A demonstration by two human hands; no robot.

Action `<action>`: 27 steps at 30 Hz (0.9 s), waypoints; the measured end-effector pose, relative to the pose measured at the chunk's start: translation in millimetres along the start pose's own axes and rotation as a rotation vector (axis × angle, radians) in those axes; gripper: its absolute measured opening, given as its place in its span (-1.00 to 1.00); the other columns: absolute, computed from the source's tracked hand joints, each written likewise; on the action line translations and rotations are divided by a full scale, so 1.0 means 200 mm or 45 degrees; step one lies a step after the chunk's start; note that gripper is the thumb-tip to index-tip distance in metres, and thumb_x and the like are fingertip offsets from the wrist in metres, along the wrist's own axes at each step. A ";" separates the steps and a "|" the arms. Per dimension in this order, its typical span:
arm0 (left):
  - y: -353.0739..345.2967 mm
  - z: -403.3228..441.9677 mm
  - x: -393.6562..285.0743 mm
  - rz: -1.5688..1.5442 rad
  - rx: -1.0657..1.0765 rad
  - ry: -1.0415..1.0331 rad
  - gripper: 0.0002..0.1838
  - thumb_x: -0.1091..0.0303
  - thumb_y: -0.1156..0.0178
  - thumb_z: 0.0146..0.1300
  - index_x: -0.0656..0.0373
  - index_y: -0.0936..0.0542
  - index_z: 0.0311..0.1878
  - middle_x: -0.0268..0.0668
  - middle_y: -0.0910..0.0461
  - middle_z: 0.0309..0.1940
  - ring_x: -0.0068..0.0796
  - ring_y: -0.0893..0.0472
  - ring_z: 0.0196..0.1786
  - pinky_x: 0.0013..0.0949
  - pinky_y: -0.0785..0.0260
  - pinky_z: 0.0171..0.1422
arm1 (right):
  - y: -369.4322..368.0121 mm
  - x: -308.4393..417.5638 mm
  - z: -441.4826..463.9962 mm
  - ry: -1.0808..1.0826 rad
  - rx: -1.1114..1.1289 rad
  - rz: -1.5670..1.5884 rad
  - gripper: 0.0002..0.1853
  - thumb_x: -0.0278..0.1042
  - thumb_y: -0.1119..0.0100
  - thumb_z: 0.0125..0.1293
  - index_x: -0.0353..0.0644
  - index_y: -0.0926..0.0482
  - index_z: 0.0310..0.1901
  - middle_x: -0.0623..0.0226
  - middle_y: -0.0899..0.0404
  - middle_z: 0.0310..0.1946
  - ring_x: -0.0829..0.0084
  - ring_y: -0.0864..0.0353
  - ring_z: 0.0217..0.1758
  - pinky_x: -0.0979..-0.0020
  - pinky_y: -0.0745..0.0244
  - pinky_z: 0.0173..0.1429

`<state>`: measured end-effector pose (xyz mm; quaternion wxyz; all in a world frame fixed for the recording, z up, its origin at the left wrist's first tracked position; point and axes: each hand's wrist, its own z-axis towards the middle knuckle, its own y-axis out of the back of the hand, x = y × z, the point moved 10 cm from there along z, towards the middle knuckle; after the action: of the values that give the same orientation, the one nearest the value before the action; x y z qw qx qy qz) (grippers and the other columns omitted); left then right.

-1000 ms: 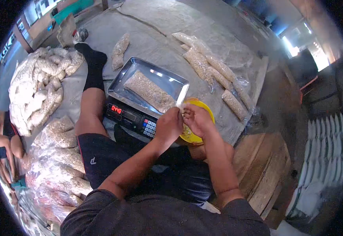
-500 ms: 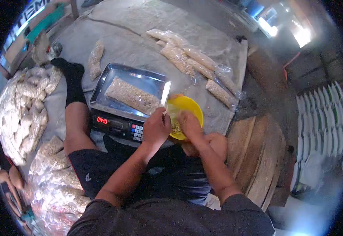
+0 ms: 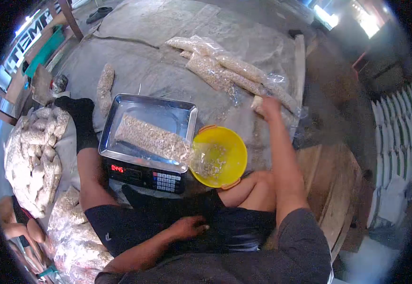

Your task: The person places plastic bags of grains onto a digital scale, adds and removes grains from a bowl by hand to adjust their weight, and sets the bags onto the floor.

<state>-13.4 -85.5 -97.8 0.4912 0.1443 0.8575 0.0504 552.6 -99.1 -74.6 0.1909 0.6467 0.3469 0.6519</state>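
My right hand reaches out to the far right and closes on the near end of a short plastic bag of pale grains. Over my lap hangs my left hand, holding nothing, with its fingers loosely apart. In front of me, a filled plastic bag lies in the steel pan of a digital scale, whose red display appears to read 0.445. Its loose clear end sticks out over the rim of a yellow basin, which has some pale grains at its bottom.
Several long filled bags lie together beyond my right hand. A single filled bag rests left of the scale. Heaped filled bags are at far left, and more in clear plastic beside my leg. Wooden planks are at right.
My right hand has left the yellow basin and moved out to the bags at right. My left hand has let go of the weighed bag and drawn back to my lap. The display rose from 0.440.
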 end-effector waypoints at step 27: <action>-0.07 0.09 0.06 0.066 0.375 0.021 -0.32 -0.24 0.04 0.47 0.29 -0.69 -0.02 0.08 -0.70 -0.09 0.04 -0.67 -0.01 -0.01 -0.42 0.17 | 0.91 0.84 -0.28 1.065 -0.712 0.021 -0.69 -0.20 -0.11 0.49 -0.29 -0.59 0.04 0.35 -0.57 -0.32 0.50 -0.51 -0.33 0.41 -0.49 -0.19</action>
<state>-7.0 -96.4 -120.2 0.4560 0.2364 0.8557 -0.0620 519.2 -119.3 176.6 0.1964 0.2567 0.2008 0.9248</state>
